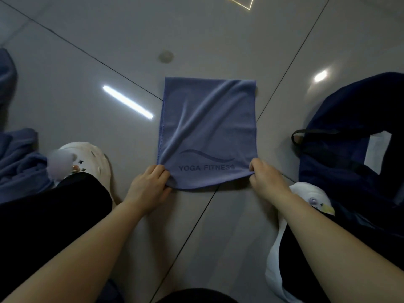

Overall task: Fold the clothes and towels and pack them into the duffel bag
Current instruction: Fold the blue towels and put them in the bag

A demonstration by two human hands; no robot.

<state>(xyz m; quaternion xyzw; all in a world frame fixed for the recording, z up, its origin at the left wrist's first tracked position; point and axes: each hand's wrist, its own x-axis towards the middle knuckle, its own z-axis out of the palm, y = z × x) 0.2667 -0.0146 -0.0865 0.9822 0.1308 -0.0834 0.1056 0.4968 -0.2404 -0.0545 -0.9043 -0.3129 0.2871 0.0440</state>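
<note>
Grey glossy floor tiles (218, 36) with dark grout lines spread under me, mirroring a bar of ceiling light. Laid flat on them in the middle is the blue towel (207, 127), folded to a near square, its surface creased with diagonal wrinkles and printed near my edge with a wave logo and "YOGA FITNESS". My left hand (148, 186) pinches the near left corner, fingers closed on the cloth; my right hand (266, 180) pinches the near right corner the same way. The near edge lifts slightly between them. To the right lies the dark navy duffel bag (349, 127), its mouth gaping. At far left a heap of blue cloth (19, 156) sits beside my white clog (91, 158).
</note>
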